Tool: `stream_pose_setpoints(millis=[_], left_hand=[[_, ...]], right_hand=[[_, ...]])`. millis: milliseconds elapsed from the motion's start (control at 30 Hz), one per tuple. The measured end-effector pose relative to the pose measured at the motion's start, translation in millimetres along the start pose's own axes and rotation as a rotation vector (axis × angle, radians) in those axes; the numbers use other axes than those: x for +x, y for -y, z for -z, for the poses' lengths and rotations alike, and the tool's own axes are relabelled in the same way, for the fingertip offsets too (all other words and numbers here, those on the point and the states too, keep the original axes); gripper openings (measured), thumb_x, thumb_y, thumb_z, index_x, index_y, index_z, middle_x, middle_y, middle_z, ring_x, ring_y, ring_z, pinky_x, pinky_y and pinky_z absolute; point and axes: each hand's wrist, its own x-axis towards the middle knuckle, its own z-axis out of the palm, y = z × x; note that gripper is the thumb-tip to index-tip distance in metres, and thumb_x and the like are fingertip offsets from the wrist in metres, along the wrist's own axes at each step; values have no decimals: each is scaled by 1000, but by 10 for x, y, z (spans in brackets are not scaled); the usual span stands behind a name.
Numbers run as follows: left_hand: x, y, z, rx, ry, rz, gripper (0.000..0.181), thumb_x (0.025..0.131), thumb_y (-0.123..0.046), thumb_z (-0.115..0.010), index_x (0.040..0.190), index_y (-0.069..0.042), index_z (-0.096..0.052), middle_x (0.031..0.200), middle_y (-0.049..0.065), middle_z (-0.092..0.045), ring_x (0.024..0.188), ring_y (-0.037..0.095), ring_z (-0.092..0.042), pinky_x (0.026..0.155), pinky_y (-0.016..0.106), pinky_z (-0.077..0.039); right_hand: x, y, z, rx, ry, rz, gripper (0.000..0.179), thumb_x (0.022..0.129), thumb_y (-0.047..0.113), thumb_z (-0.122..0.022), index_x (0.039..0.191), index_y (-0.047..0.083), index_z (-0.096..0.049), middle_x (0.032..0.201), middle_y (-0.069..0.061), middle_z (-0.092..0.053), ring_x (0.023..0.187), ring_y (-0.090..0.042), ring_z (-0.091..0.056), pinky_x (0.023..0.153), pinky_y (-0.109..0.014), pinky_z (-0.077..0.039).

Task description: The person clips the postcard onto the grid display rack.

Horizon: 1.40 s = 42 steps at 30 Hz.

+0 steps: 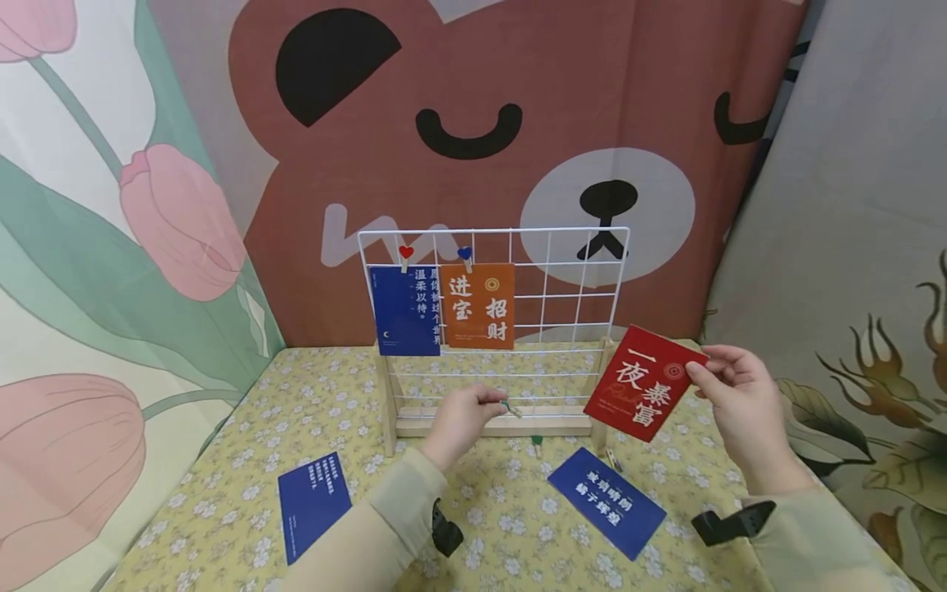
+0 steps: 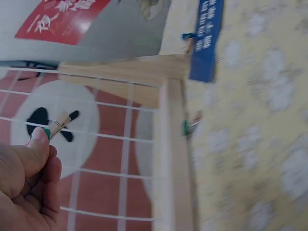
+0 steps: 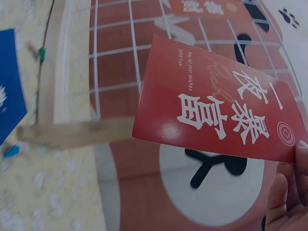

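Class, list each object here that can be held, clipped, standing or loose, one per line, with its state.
Wire rack: standing upright
Upper blue card: clipped to rack by red heart clip
Orange card: clipped to rack by blue heart clip
Red card: held in right hand, unclipped
Pinched clip: in left hand
Left blue card: lying loose
Right blue card: lying loose
Green clip: loose on table

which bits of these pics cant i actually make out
Head: right edge of the hanging blue card, behind the orange card.
Head: lower right corner of the left loose blue card, behind the left sleeve.
Head: a bit of the red card, covered by the right grip.
Left wrist: green end of the clip, partly covered by the left grip.
Right wrist: part of the right loose blue card, past the left edge.
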Motion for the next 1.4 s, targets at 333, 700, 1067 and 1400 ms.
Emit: stream_pose_setpoints(millis=[333, 700, 1067, 1400], left_hand=[[59, -421, 435, 117, -34, -79, 17, 92, -22, -66, 107, -17, -74, 105, -3, -70, 97, 15, -64, 81, 35, -52], [102, -831, 640, 266, -70, -213, 18, 93, -22, -64, 107, -17, -74, 106, -5, -69, 97, 13, -63, 80, 30, -51], [225, -1184, 725, 314, -105, -265, 17, 95, -19, -62, 107, -15, -74, 104, -3, -69, 90, 10, -61, 73, 26, -50], [345, -1414, 785, 348, -174, -296, 16, 94, -19, -63, 104, -12, -74, 105, -1, -65, 96, 13, -58, 78, 25, -51]], right_hand=[[213, 208, -329, -136, 118, 10, 32, 97, 28, -58, 121, 8, -49, 101, -1, -57, 92, -12, -57, 74, -17, -51], [422, 368, -562, -144, 199, 16, 38, 95, 34, -59, 120, 6, -50, 103, -8, -59, 97, -16, -57, 80, -23, -52], [632, 445, -717, -191, 265, 3, 44, 95, 39, -59, 122, 6, -50, 104, -11, -60, 102, -18, -56, 86, -29, -51], [786, 474, -875, -200, 287, 54, 37, 96, 31, -60, 120, 4, -51, 100, -14, -62, 90, -20, -60, 75, -27, -52]])
